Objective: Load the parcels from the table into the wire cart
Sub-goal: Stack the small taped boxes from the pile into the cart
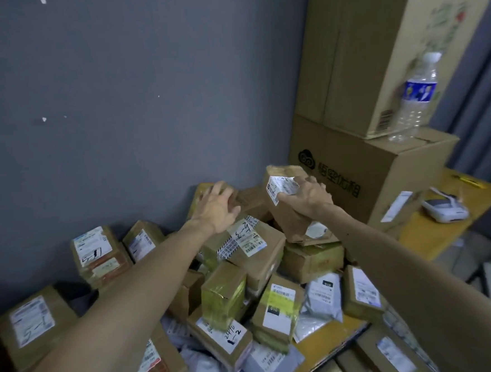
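A heap of taped cardboard parcels (254, 243) and grey mailer bags (322, 299) covers the yellow table (331, 345). My right hand (307, 194) grips a small brown box with a white label (282, 183), held tilted above the back of the heap. My left hand (218, 206) reaches out with spread fingers over a brown parcel (239, 199) at the back by the wall; whether it touches is unclear. The wire cart is not in view.
Tall cardboard cartons (361, 160) are stacked at the back right, with a clear water bottle (416, 95) standing on the lower one. A white handheld device (443, 209) lies on the yellow table to the right. A grey wall (116, 107) closes off the back.
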